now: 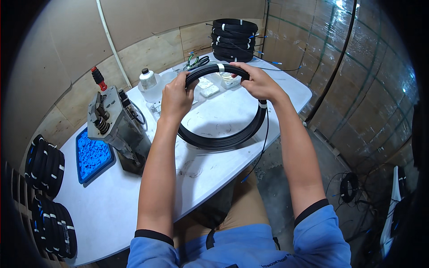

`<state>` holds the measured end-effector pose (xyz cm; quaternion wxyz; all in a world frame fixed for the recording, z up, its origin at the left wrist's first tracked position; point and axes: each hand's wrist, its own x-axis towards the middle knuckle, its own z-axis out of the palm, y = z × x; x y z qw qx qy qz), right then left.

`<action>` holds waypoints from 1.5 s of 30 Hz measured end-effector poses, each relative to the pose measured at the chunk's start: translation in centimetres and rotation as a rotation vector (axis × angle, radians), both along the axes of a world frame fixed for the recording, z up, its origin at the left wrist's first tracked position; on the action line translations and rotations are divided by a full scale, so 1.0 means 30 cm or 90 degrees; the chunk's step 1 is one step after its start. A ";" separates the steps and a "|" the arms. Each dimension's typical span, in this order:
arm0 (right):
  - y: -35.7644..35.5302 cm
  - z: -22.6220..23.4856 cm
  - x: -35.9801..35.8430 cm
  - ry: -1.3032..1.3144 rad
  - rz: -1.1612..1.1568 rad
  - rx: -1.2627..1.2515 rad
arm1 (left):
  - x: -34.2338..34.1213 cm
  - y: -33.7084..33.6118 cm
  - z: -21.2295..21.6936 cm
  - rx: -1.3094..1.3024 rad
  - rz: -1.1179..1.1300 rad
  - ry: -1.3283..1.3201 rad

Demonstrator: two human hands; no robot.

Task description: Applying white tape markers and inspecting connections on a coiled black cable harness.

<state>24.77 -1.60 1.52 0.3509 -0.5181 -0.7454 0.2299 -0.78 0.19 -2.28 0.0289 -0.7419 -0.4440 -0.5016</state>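
A coil of black cable (223, 142), bound with white tape bands, is held up in both hands over the front of the white table (196, 178). My left hand (178, 96) grips its upper left side, fingers wrapped round the strands. At the upper right, my right hand (258, 82) is closed on the same coil. One white band shows at the top between the hands, another on the right side. From the right side a loose cable end hangs past the table edge, with a blue connector (245, 179) at its tip.
A grey metal machine (118, 125) stands left, beside a tray (81, 175) of small blue pieces. Stacked black coils (233, 40) sit at the back; more coils (52, 223) are at the left edge. A white bottle (147, 79) and pliers (192, 62) lie behind the hands. Wrapped boxes (357, 80) stand right.
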 end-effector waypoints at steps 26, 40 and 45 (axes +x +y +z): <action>0.061 -0.037 -0.137 -0.369 -0.182 0.475 | -0.021 0.025 -0.026 -0.001 -0.017 0.019; 0.049 -0.052 -0.104 -0.313 -0.175 0.553 | 0.009 -0.007 -0.001 -0.010 0.000 0.037; 0.046 -0.045 -0.129 -0.358 -0.219 0.540 | -0.002 -0.022 -0.003 -0.016 -0.007 0.017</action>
